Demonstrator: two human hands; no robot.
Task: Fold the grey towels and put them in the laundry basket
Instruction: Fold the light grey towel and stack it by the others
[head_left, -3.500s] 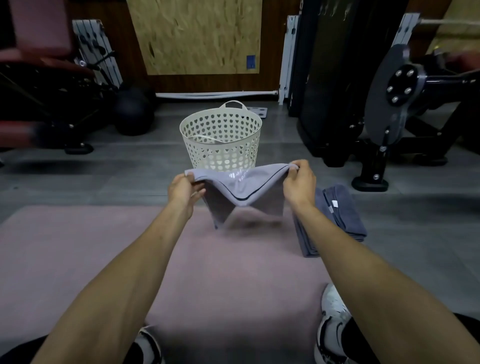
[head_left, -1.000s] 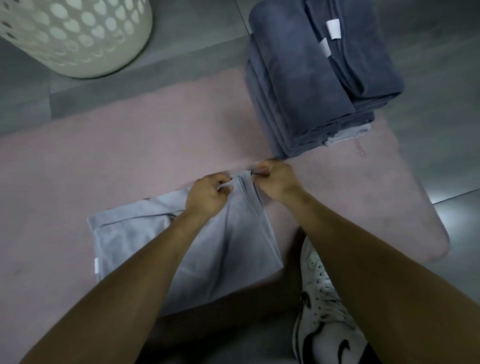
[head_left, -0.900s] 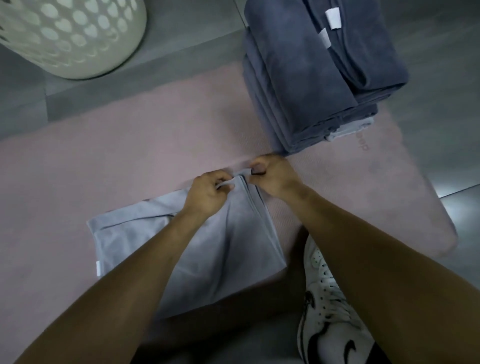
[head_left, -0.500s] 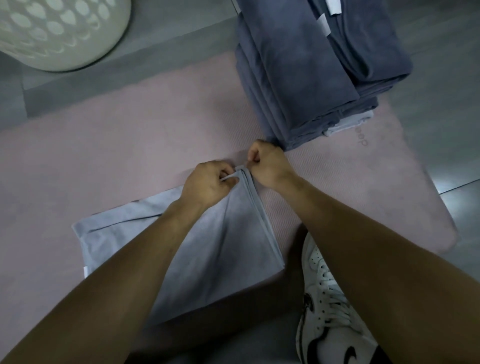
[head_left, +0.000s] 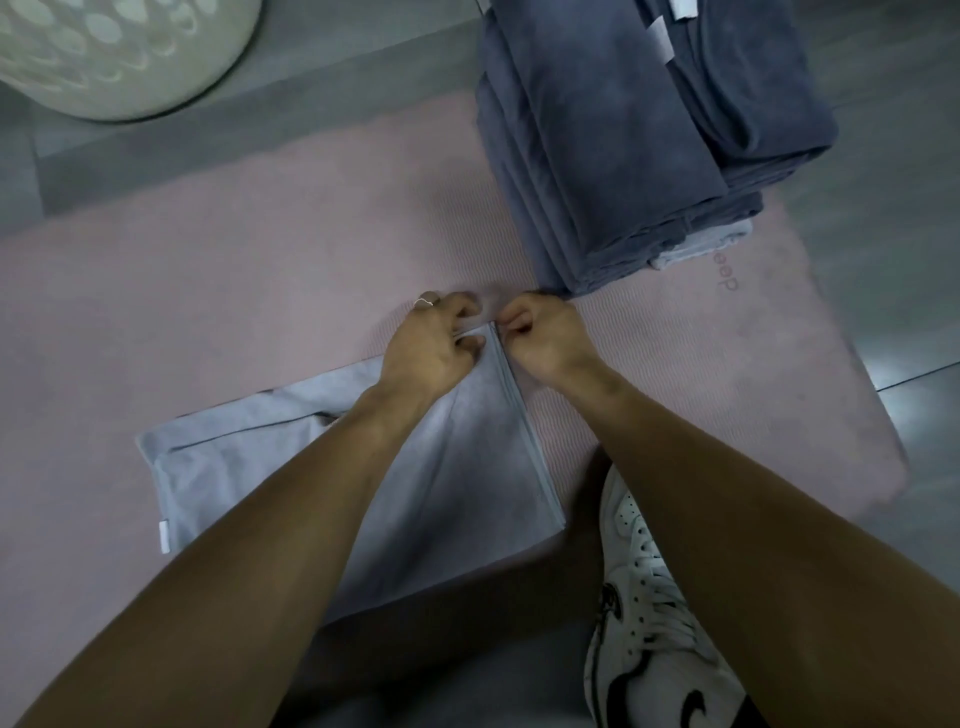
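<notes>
Both hands, left hand (head_left: 434, 347) and right hand (head_left: 545, 338), pinch the far corner of a light grey towel (head_left: 467, 493) lying flat on the pink mat (head_left: 234, 270), near the stack of dark grey towels (head_left: 623, 156); the laundry basket (head_left: 104, 57) stands beyond the mat.

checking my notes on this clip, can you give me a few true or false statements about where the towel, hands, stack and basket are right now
1. Both hands, left hand and right hand, pinch the far corner of the light grey towel. True.
2. The light grey towel is held up in the air. False: it lies flat on the pink mat.
3. The stack of dark grey towels is inside the laundry basket. False: it sits at the mat's far right.
4. The basket stands off the mat. True.
</notes>
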